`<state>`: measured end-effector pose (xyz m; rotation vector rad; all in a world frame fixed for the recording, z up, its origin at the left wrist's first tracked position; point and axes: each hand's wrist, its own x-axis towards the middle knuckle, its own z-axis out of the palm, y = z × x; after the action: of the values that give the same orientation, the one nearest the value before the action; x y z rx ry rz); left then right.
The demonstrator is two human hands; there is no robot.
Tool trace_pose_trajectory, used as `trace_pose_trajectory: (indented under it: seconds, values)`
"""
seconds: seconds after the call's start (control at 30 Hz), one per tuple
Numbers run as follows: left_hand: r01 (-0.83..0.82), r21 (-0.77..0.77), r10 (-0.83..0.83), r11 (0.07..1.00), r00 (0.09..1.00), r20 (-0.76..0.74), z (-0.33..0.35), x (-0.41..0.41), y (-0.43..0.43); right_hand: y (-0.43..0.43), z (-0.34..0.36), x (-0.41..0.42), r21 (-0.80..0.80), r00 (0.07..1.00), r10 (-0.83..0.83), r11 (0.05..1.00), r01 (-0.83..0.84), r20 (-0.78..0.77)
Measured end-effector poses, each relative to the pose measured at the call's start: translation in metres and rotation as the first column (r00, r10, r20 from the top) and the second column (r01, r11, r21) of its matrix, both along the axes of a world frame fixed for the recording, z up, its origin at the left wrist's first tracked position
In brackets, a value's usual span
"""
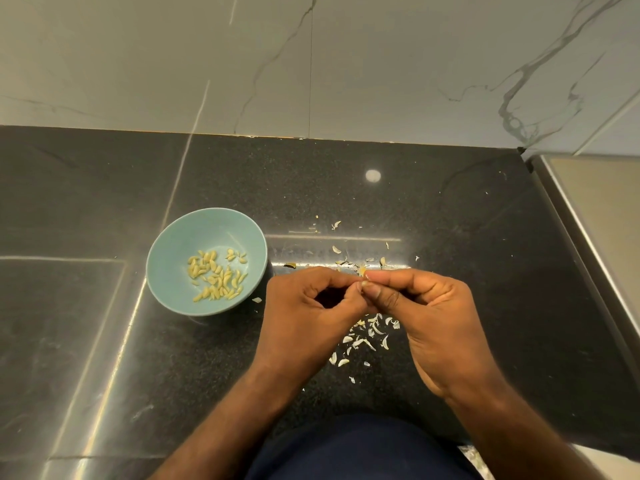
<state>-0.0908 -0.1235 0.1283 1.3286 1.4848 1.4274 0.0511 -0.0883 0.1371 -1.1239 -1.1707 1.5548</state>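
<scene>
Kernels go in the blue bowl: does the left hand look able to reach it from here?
Probably yes: the left hand sits just right of the blue bowl, only a husk flake on the countertop between them, though it pinches a seed together with the right hand.

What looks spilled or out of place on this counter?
Pale husk scraps lie scattered on the black counter beneath and beyond the left hand and right hand, which pinch a seed, outside the upright blue bowl of kernels. Probably peeling waste.
</scene>
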Motion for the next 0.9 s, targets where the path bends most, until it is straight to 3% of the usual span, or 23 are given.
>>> trace_pose_trajectory:
  seconds: [0.27, 0.47, 0.57, 0.77, 0.9]
  values:
    - [-0.092, -0.179, 0.122, 0.980, 0.978, 0.167, -0.014, 0.002, 0.002, 0.003, -0.006, -0.002, -0.245, 0.967, -0.021, 0.969, -0.043, -0.254]
    - [-0.056, -0.403, 0.133, 0.913, 0.977, 0.166, -0.062, -0.013, 0.002, 0.018, -0.028, -0.016, -0.404, 0.975, -0.009, 0.911, -0.084, -0.222]
    - [-0.083, -0.478, 0.174, 0.875, 0.973, 0.150, -0.086, -0.018, -0.003, 0.025, -0.035, -0.045, -0.400, 0.983, 0.084, 0.905, -0.145, -0.165]
    - [-0.150, -0.480, 0.193, 0.864, 0.980, 0.041, -0.090, -0.022, -0.006, 0.031, -0.032, -0.126, -0.297, 0.953, 0.285, 0.906, -0.302, -0.102]
    - [-0.136, -0.466, 0.186, 0.874, 0.981, 0.063, -0.086, -0.021, -0.006, 0.044, -0.038, -0.122, -0.207, 0.980, 0.198, 0.959, -0.196, -0.012]
